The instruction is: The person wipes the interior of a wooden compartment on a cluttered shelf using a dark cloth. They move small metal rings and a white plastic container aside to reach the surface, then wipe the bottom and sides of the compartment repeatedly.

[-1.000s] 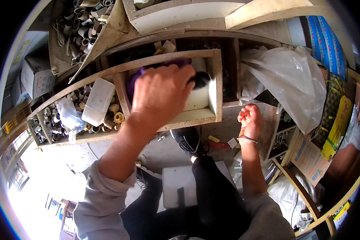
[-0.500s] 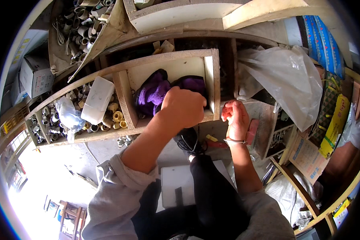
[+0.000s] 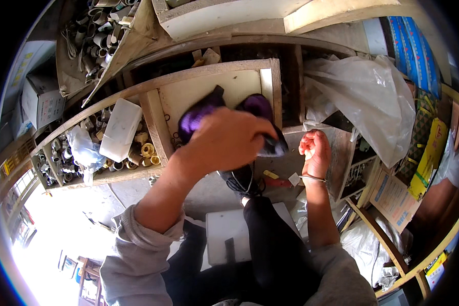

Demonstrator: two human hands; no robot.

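Note:
A purple fuzzy cloth with dark edging [image 3: 256, 105] lies bunched in a pale-floored compartment of a wooden drawer [image 3: 206, 84]. My left hand [image 3: 232, 137], slightly blurred, reaches over it with the fingers closed on the cloth. One dark end of the cloth hangs past the compartment's front right corner. Part of the cloth is hidden under the hand. Several small dark rings [image 3: 176, 138] show on the compartment floor at its left. To the right of the drawer, my right hand [image 3: 316, 150] is raised, palm up, its fingers curled in with nothing visible in them.
Left in the drawer are pipe fittings [image 3: 147, 150], a translucent plastic box [image 3: 121, 127] and a plastic bag [image 3: 84, 145]. A large clear plastic sheet [image 3: 364, 102] drapes at the right. Below are my shoe [image 3: 237, 181] and a white box [image 3: 224, 224].
My left hand has pulled the cloth toward me and right, over the compartment's front edge, baring small rings. My right hand has shifted slightly right, away from the drawer.

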